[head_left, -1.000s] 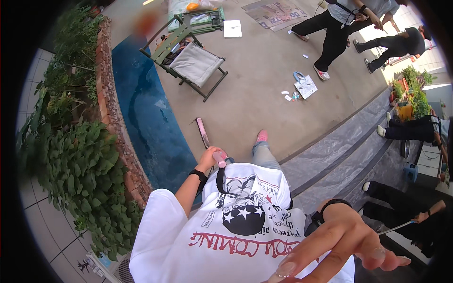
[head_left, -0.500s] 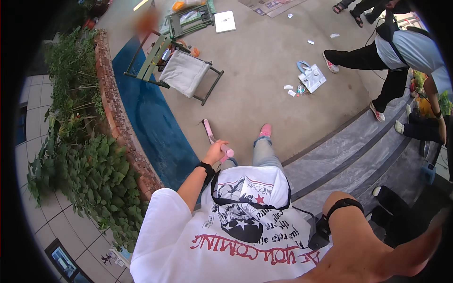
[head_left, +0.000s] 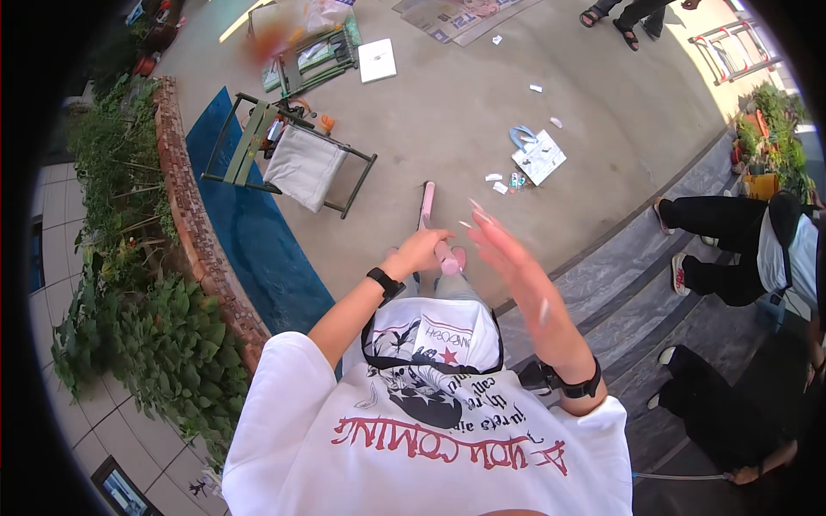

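Note:
My left hand [head_left: 423, 250] is wrapped round a pink, tube-like stick [head_left: 428, 199]. One end of the stick points away from me, and its rounded near end sticks out beside my fingers. I cannot tell its exact kind. To the right, my right hand [head_left: 503, 249] is raised with its long-nailed fingers stretched out, apart from the stick and holding nothing.
At the left stand a folding chair [head_left: 308, 163] and a blue mat [head_left: 249, 249] beside a brick-edged plant bed [head_left: 194, 215]. A paper bag [head_left: 540, 157] and paper scraps lie ahead. Grey steps [head_left: 594, 258] run along the right, with people on them.
My right hand has swung from the lower right to the front, near the stick. My left hand has moved right and slightly up with the stick. A person at the right has walked farther right.

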Motion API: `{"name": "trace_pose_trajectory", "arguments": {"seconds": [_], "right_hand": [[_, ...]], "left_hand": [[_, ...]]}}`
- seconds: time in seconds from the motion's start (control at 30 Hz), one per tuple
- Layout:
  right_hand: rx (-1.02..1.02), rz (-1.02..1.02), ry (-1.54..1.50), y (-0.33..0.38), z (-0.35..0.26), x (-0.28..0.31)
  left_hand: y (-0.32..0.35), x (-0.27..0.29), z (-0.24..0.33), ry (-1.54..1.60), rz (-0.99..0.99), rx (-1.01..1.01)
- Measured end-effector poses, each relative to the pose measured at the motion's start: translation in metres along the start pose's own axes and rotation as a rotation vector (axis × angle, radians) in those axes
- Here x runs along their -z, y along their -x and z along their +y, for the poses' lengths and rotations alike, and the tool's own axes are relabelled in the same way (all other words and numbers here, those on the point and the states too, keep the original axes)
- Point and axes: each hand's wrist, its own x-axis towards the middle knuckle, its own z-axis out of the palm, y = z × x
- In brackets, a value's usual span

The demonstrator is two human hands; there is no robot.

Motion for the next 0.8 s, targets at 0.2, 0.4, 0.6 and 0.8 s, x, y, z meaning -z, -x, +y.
{"name": "trace_pose_trajectory", "arguments": {"seconds": [0.2,0.4,0.6,0.8], "right_hand": [[-0.425,0.522,0.664,0.033,0.125,-0.020],[-0.752,0.703,0.384,0.088,0.260,0.012],[-1.305,0.661,0.348,0.118,0.280,0.017],[-1.432,0.623,0.333,0.107,0.267,0.021]], "left_hand": [[-0.037,-0.034,0.034,-0.185,-0.089,-0.234],[-0.007,0.014,0.079,-0.070,-0.142,-0.327],[0.131,0.199,0.238,1.440,-0.588,-0.599],[0.165,0.192,0.277,2.095,-0.810,-0.467]]}}
